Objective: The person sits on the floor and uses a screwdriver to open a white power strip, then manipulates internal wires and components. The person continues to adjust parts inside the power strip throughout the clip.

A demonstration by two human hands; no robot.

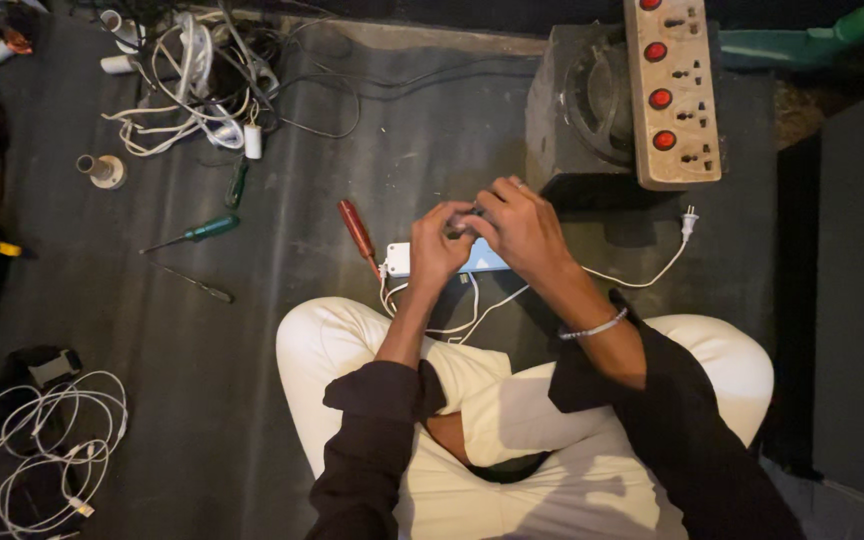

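the dark floor (282, 300) carries everything here, and the person sits cross-legged on it with both hands meeting just ahead of the knees. beyond the grip stands a dark box (572, 130) with a beige power strip (672, 90) laid across its top, red switches along it. under the grip lies a small white and blue adapter box (402, 258), its white cord (642, 278) trailing off to the right to a loose plug (689, 220). left of the grip lie a red-handled screwdriver (357, 230) and a green-handled screwdriver (207, 230). the left hand (437, 250) and right hand (522, 228) are curled tight together over some small part; what it is i cannot tell, the fingers hide it.

the risk, as i judge it: the part is small and pinched between fingertips, so a slip could drop it among the cords. the thin wires under the wrists could snag and drag the adapter box. the plug lies near the power strip, so the wiring should stay unplugged.
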